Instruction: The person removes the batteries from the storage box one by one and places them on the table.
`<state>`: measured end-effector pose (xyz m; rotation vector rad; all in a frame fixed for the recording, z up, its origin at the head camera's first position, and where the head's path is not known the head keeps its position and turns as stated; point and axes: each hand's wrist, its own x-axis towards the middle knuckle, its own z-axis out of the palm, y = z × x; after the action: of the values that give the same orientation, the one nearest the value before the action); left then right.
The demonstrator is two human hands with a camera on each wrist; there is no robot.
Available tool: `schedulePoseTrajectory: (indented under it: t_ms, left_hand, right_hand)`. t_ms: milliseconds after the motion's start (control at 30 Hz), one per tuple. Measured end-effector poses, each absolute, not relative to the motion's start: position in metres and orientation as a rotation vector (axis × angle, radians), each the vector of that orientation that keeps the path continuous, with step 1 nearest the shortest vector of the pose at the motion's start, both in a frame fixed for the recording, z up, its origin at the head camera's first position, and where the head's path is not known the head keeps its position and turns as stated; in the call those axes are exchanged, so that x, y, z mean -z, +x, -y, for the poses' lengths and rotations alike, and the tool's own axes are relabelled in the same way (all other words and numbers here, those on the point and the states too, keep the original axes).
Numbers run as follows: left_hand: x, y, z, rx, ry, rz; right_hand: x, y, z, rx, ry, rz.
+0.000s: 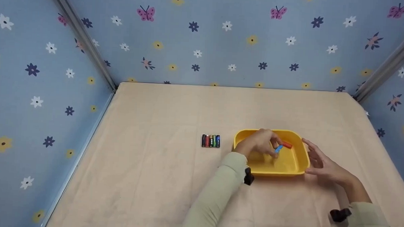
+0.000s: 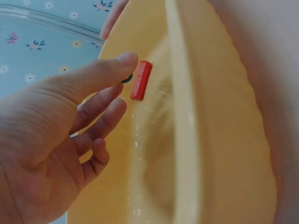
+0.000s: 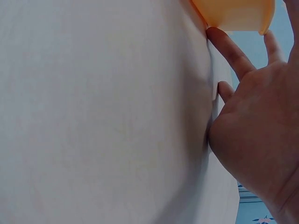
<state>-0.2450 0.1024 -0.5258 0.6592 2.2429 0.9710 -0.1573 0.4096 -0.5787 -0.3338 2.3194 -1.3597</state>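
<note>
My left hand [image 1: 261, 141] reaches into a yellow plastic tub [image 1: 271, 172] and pinches a blue battery [image 1: 278, 149] between thumb and fingers. In the left wrist view the thumb and fingers of this hand [image 2: 60, 116] hide most of that battery; only a dark end shows. A red battery [image 1: 287, 145] lies on the tub floor just beyond the fingertips, also seen in the left wrist view as a red battery [image 2: 141, 80]. My right hand [image 1: 329, 168] touches the tub's right wall with spread fingers. The right wrist view shows those fingertips at the tub's edge [image 3: 243, 18].
A tight row of several batteries [image 1: 211, 141] in different colours lies on the beige tablecloth [image 1: 152, 166], left of the tub. Blue patterned panels [image 1: 212, 35] stand along the back and both sides of the table.
</note>
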Motion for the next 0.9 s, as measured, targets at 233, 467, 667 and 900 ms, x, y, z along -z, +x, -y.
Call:
schedulePoseTrajectory:
  t_ms: [233,467,667,900]
  left_hand:
    - [0.523,-0.240,-0.091,-1.011,0.653,-2.242]
    - [0.521,-0.237,-0.076,-1.068,0.737,-2.284]
    - [0.520,-0.235,-0.059,-1.083,0.809,-2.352]
    - [0.515,-0.236,-0.037,-1.094,0.797,-2.408]
  right_hand:
    - [0.579,-0.158,-0.409,1.324,-0.316,-2.333]
    - [0.579,-0.159,-0.410,1.329,-0.327,-2.327]
    - [0.578,-0.159,-0.410,1.363,-0.329,-2.296]
    - [0.578,-0.158,-0.410,1.362,-0.326,-2.301]
